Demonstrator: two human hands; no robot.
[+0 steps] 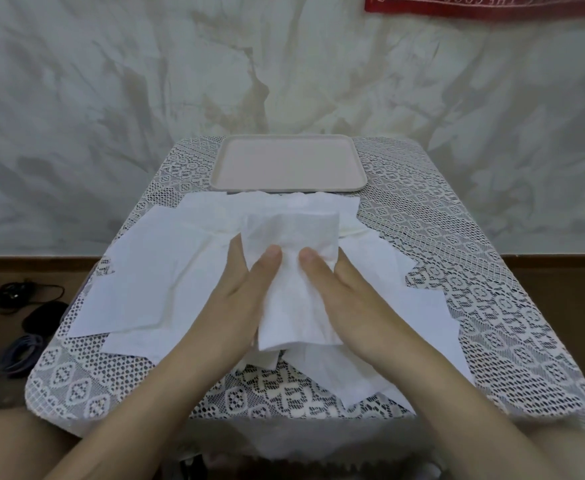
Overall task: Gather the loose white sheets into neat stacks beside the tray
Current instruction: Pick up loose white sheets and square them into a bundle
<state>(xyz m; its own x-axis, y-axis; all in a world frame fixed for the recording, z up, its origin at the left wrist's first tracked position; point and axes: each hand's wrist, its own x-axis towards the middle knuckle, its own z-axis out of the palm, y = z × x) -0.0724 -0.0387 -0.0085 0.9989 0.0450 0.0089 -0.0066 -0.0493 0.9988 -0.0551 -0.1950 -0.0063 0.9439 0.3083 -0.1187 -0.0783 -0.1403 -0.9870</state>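
Right now, one white sheet (294,237) is held in the middle of the frame. It is pinched by the left hand (246,292) and the right hand (349,292), with both thumbs laid on top. The other fingers are hidden under it. More loose sheets (138,282) are spread on the lace cloth (491,306), just below the tray (287,164).

Soft even light, faint shadows, wide-angle edge warp
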